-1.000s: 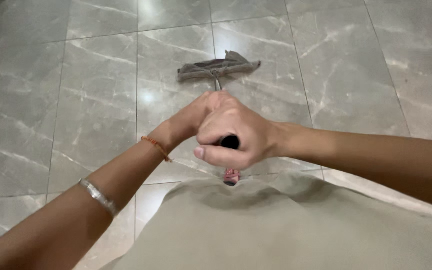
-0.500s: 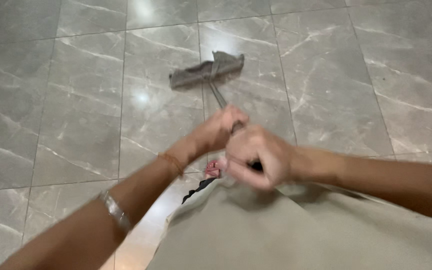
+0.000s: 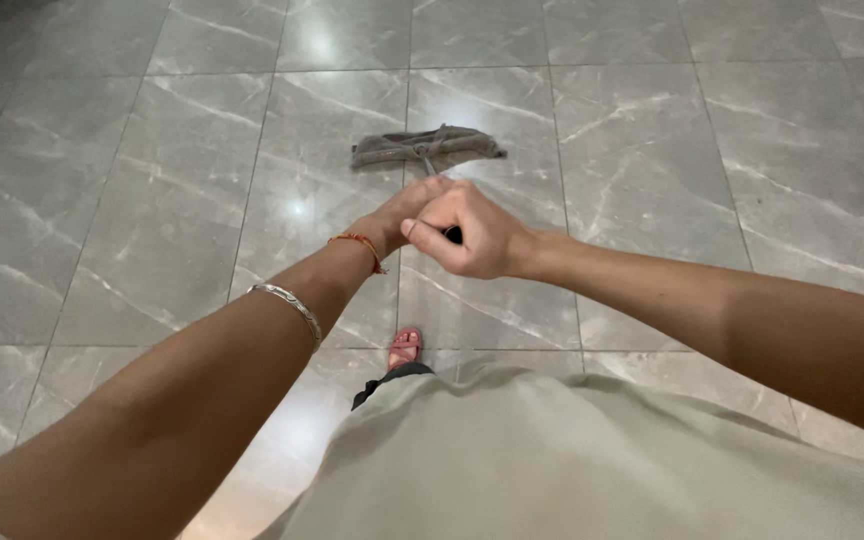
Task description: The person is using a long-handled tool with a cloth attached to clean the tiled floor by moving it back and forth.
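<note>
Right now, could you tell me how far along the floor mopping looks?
Done: cannot tell; the grey tile floor shines evenly, with no wet streaks showing. In hand: the right hand and left hand grip the handle, with the mop head flat on the tiles ahead. Left: unclear from this view.

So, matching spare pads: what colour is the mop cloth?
Grey-brown mop cloth, plain, seen in the head view.

An indoor room, likely in a home or a building's hall, laid with large glossy grey marble-look floor tiles (image 3: 642, 150) that mirror the ceiling lights. A flat mop (image 3: 425, 147) with a grey cloth head rests on the polished floor; no furniture or walls are in view.
</note>
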